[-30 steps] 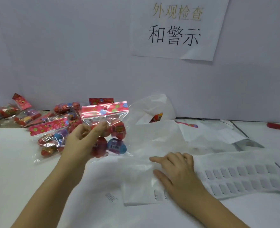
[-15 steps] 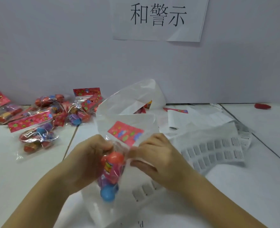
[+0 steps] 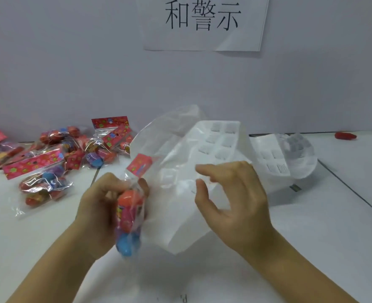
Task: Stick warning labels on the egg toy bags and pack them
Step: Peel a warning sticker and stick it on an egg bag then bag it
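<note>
Clear plastic topped by a red header card (image 3: 140, 165) wraps the egg toy bag (image 3: 128, 212) that a person's left hand (image 3: 103, 207) holds upright above the white table (image 3: 312, 241). The fingers and thumb are curled tight round the bag's middle. An orange egg shows near the top of the blurred bag and a blue one hangs at its six o'clock end.

At three o'clock from the bag, the right hand (image 3: 237, 200) hovers in front of a raised label sheet (image 3: 215, 147). Its thumb and forefinger are apart with a plain gap between them, and the other fingers are loosely bent. Whether any finger touches the sheet cannot be told. The sheet curls up off the table, and small rectangular labels show in rows toward its twelve o'clock edge. Just behind it, at eleven o'clock, a translucent white plastic bag (image 3: 165, 132) stands crumpled.

A second label sheet (image 3: 287, 158) lies curled on the table at two o'clock from the right hand. Farther out in the same direction, near the wall, lies a small red object (image 3: 345, 136).

At ten o'clock from the left hand, a pile of egg toy bags (image 3: 97, 147) with red headers is heaped against the wall. One more bag (image 3: 40, 180) lies flat at nine o'clock. A paper sign (image 3: 202, 22) with black characters hangs on the wall at twelve o'clock.
</note>
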Available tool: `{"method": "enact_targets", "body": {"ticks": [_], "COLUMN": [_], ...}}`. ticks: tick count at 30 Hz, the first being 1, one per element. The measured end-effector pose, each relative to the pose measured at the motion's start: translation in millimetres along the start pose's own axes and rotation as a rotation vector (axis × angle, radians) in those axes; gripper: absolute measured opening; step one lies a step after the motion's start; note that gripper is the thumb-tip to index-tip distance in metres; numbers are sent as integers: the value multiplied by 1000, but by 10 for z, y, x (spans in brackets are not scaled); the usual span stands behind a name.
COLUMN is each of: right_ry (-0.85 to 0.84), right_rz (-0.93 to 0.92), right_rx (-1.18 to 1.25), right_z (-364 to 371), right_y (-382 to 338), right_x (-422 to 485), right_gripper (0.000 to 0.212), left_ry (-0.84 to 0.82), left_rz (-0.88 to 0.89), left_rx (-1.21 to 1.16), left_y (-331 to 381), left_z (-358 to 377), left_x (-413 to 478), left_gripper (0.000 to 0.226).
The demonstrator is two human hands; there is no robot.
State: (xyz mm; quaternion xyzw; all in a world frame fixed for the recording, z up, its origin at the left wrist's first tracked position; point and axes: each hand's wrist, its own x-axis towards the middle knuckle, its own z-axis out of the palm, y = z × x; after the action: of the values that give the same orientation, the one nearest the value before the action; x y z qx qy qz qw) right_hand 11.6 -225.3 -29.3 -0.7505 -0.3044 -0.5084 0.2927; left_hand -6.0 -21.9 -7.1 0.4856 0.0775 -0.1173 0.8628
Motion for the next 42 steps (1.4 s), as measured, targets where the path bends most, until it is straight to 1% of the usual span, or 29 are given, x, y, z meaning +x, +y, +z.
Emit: {"method": "enact_targets", "body": {"ticks": [2,3,4,5,6,7,8,10,12,15,17,18,20,22,24,26,27,29,30,31,32,34,35,36,38,39,40,41,42], "right_ry": [-92,-210,-343,-413,-405,-332,-239,-99,-33,-76,-95,-69,-9,3,-28,-73,-96,-143,-169,-202,-242,-335,-381,-426,-493,-504,-511,-515,-514], "right_rz": [223,406,625,844,1017,1102,1113,1088,1110,1220,1196,1184,1174,1164,1138,1105,1093,1079,1085,1092,1096,1097,1098,1095,1092,1098,1107,1107,1103], "right_rx": [24,39,140,358,606,796,892,973,1039,1034,968,924,810,773,794,841,877,963,1015,1068,1112,1158,1164,1160,1142,1136,1140,1150,1153], "right_z": [-61,-69,-65,-52,-41,-36,-37,-63,-68,-52,-23,-12,-25,-46,-72,-80,-78,-73,-73,-77,-83,-84,-76,-65,-34,-22,-23,-24,-26], "right_y": [-122,-178,-219,-244,-236,-226,-212,-201,-195,-208,-201,-175,-86,13,72,96,104,121,127,133,133,120,108,83,39,26,10,3,-5], "right_x": [26,51,73,100,112,124,137,179,200,173,132,113,100,130,164,171,177,185,191,194,197,188,175,161,134,126,133,133,131], "right_gripper": [22,27,33,40,48,52,51,49,52,51,44,37,25,21,20,21,25,34,37,39,39,45,49,53,53,51,48,46,45], "left_ry": [65,70,66,60,77,83,98,91,92,78,72,87,167,289,357,350,357,408,431,441,433,332,276,216,78,21,-13,-36,-34], "left_rz": [94,133,170,207,222,227,220,200,203,263,280,272,277,315,325,369,397,466,520,572,613,612,573,506,341,282,260,266,273], "left_rx": [-47,-45,-41,-5,57,110,141,165,146,239,343,356,313,203,96,132,163,253,317,409,509,622,632,595,408,357,366,388,389], "left_y": [9,5,7,-11,-23,-51,-71,-129,-167,-216,-226,-229,-250,-219,-150,-85,-62,-32,-19,-14,-22,-48,-72,-102,-158,-185,-211,-228,-244], "left_z": [12,33,92,138,198,208,239,230,197,133,120,139,120,69,17,-41,-73,-139,-150,-150,-118,-21,26,81,150,164,184,198,218], "left_x": [-29,-46,-79,-100,-128,-133,-139,-137,-107,-10,51,73,136,174,177,150,150,155,147,135,113,57,34,6,-43,-57,-72,-84,-89], "left_gripper": [54,41,23,19,20,15,10,14,19,19,31,30,16,22,24,31,42,79,87,81,66,29,17,11,38,54,63,61,50]}}
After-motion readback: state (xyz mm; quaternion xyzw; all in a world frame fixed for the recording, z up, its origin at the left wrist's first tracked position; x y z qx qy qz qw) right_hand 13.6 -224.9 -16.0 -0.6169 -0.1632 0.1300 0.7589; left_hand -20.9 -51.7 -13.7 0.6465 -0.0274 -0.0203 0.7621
